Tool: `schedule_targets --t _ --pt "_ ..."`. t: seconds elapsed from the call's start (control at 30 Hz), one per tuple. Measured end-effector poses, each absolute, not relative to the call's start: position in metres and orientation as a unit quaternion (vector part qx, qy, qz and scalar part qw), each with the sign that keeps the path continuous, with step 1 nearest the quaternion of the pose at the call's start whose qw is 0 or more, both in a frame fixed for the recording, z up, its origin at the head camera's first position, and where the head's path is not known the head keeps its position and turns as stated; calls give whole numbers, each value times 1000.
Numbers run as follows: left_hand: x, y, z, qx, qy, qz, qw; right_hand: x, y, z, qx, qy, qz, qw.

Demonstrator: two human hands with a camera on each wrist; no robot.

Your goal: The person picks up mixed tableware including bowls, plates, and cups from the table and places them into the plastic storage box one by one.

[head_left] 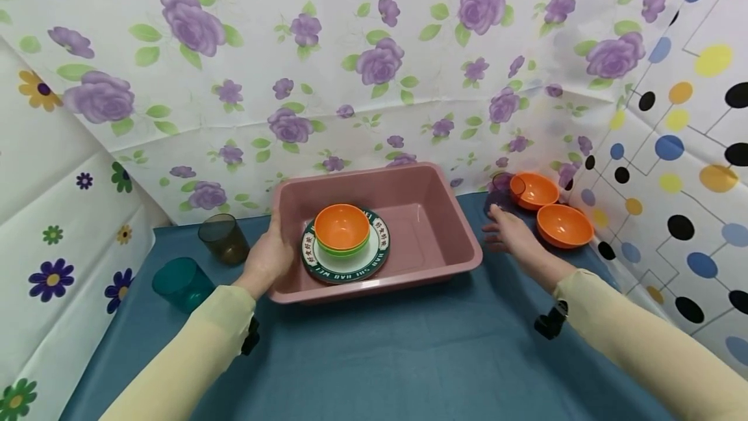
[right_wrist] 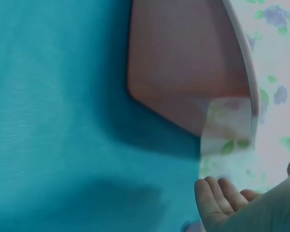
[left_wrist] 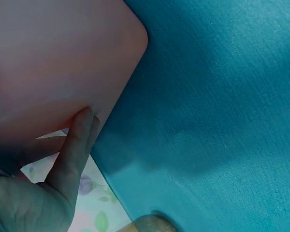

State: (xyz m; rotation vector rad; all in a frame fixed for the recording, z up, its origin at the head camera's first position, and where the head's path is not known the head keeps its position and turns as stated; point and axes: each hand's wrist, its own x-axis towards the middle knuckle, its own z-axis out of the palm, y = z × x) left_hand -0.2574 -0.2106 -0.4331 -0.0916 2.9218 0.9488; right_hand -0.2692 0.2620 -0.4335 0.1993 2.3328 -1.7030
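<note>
A pink plastic basin (head_left: 374, 290) stands against the back wall. In it, towards the left, a green-rimmed plate (head_left: 378, 249) bears stacked bowls: an orange bowl (head_left: 341, 227) above a green one (head_left: 341, 252). My left hand (head_left: 270, 258) is at the basin's left end. In the left wrist view, its straight fingers (left_wrist: 70, 150) touch the basin's outer wall (left_wrist: 87, 63); its thumb's contact is unclear. Apart from the basin's right end, my right hand (head_left: 517, 239) reaches forward with fingers extended, holding nothing, near two orange bowls (head_left: 565, 226).
A grey-brown translucent cup (head_left: 224, 239) and a teal cup (head_left: 184, 284) stand left of the basin. Behind the right hand is a purple translucent cup (head_left: 499, 193). Patterned sheets (head_left: 380, 109) hang round the blue-covered table (head_left: 409, 356).
</note>
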Motion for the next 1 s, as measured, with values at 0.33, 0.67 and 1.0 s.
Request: schedule_targets --t 0.33,0.67,1.0 --pt "-256 -208 -432 -29 947 318 30 -230 316 -452 178 689 -683 166" --pt "-253 -209 -435 -26 945 326 26 -216 344 -454 255 563 -774 135" --pt "-255 -209 -435 -21 943 332 22 -228 373 -448 359 446 -817 68"
